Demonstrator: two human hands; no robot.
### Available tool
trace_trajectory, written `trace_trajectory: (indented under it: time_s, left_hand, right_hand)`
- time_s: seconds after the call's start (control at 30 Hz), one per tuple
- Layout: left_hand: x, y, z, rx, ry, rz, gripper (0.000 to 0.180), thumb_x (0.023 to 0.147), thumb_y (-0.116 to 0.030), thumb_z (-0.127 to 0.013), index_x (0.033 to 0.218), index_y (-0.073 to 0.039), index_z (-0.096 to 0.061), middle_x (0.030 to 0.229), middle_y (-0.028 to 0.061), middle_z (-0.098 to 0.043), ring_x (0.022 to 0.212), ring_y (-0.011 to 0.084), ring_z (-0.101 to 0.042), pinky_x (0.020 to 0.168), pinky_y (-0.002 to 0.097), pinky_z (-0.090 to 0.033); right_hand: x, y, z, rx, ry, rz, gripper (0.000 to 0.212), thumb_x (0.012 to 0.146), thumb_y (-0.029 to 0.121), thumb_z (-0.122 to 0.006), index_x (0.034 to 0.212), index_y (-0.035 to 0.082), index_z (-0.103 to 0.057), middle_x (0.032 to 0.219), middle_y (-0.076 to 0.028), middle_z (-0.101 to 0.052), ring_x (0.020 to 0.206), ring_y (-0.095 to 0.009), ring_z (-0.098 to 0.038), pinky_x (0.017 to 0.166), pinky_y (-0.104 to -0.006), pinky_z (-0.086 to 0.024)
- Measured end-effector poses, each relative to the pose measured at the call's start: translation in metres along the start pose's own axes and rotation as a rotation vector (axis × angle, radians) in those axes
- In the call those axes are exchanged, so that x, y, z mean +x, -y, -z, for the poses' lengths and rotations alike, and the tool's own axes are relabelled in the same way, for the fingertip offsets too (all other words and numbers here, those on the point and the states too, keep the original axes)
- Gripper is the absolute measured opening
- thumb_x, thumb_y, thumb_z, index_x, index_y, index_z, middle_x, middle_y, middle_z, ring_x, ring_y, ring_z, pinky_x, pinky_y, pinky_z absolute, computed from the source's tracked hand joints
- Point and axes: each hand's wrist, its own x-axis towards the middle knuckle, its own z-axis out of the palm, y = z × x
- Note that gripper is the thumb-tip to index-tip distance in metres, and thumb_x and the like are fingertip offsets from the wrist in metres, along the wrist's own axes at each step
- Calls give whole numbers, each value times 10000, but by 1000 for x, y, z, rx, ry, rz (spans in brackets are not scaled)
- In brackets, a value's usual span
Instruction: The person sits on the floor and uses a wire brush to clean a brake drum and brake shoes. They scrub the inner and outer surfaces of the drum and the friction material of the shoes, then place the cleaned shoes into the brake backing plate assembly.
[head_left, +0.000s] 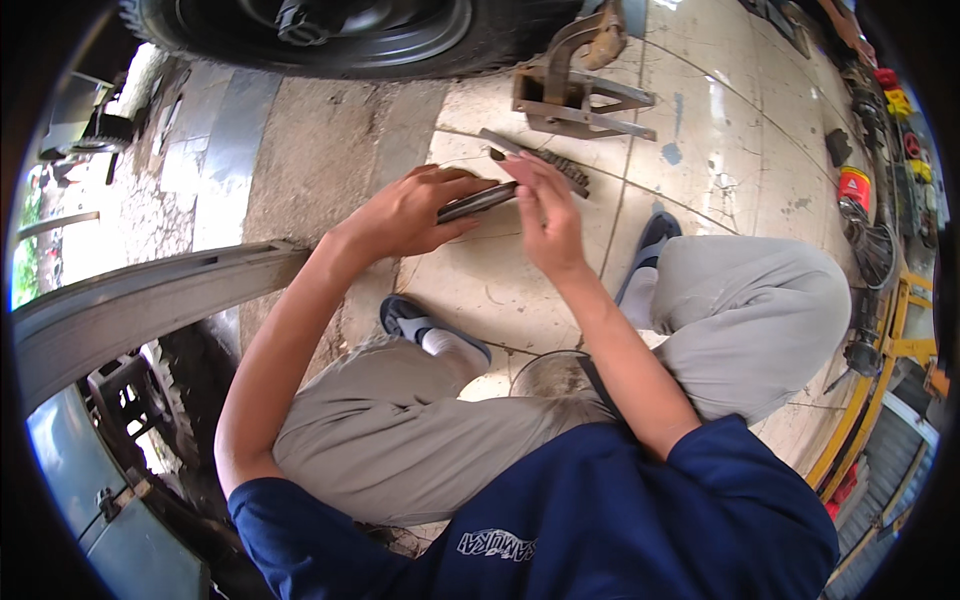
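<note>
In front of me over the tiles, my left hand [412,212] is closed around a narrow, dark metal piece [474,204] with a worn, shiny surface. The far end of that piece reaches toward my right hand [550,222]. Bent fingers and thumb of the right hand close on a small reddish-brown flat piece [514,172], whose kind I cannot make out. Just beyond the hands, a wire brush [562,172] with dark bristles lies on the floor, partly hidden by the right fingers.
A large tyre [400,70] stands at the far side, beside a steel bracket stand [560,105]. At left, a long metal beam [160,305] juts in. On the right are a red-and-yellow can [854,186] and yellow metal frame [860,420]. I sit low on a round seat [550,375].
</note>
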Motion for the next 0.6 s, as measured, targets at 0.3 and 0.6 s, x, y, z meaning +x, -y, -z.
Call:
trace_trajectory:
  time_s: [0.3,0.6]
  left_hand:
    - [-15,12,36,45,121,316,819,781,-378,-835,1489,-202,-462,1499,107,-488,1287,349,-554,1101,445,-454]
    - [-39,13,37,236,247,253,946,675,-419,-886,1499,-223,-465,1544,135,-430,1424,327,-407,1229,501,-258]
  right_hand:
    - [9,25,24,148,652,-643,385,1062,327,-535,1084,-38,-657,942,-116,-686,871,-156,-595,785,-334,-483]
    - [-22,15,-2,74,782,-557,347,1019,295,-563,1265,78,-676,1160,-161,-710,977,-328,-682,875,-390,-515]
